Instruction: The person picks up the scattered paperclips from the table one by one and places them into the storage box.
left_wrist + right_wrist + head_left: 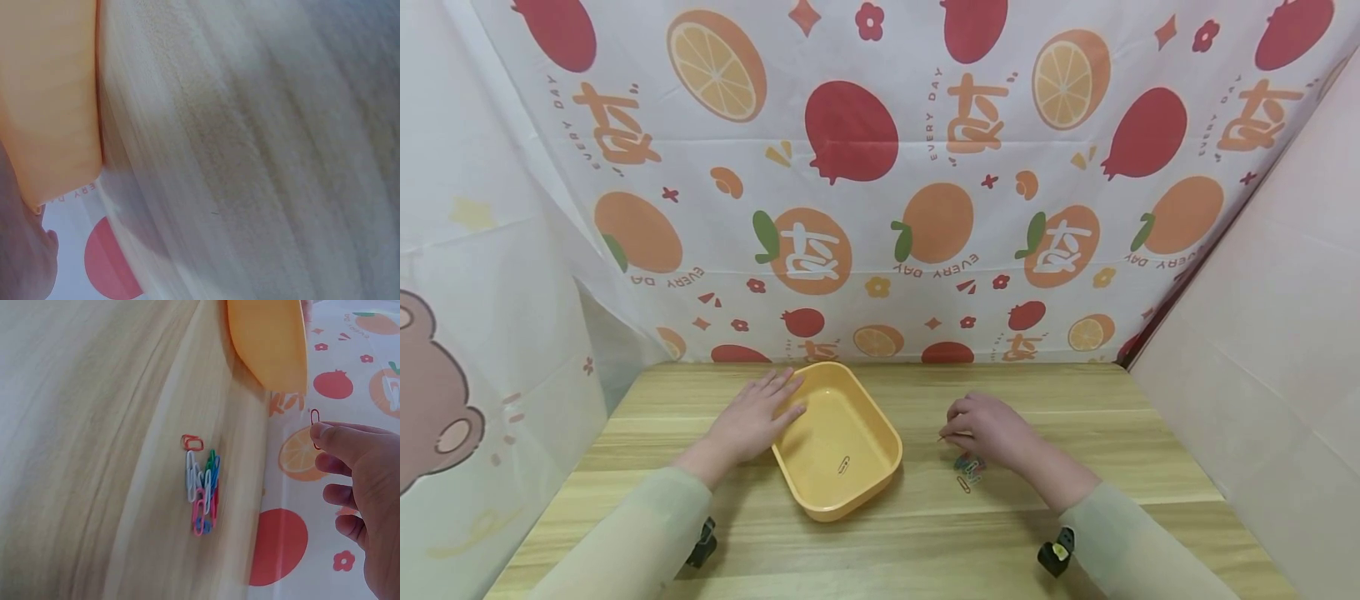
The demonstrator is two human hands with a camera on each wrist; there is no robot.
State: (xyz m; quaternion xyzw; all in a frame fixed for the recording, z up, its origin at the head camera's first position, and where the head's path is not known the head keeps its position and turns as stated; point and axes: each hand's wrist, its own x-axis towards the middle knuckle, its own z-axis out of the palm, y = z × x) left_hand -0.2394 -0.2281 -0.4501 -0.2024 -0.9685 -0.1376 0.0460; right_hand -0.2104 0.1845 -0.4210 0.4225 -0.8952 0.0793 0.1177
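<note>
My left hand (758, 417) rests with spread, straight fingers on the left rim of a yellow plastic bin (827, 425). Inside the bin, toward its near end, lies a red paper clip (844, 465). To the right of the bin, my right hand (988, 429) pinches another red paper clip (315, 417) between thumb and forefinger, its other fingers loosely bent. Below that hand is a small pile of paper clips (203, 494) in white, pink, green and blue. One red paper clip (963, 484) lies at the pile's near edge.
The wooden table (970, 550) carries everything. A fruit-printed cloth (880, 208) hangs along the back edge, with pale cloth walls (1262, 292) at both sides. Black wrist straps (1055, 554) show under the sleeves.
</note>
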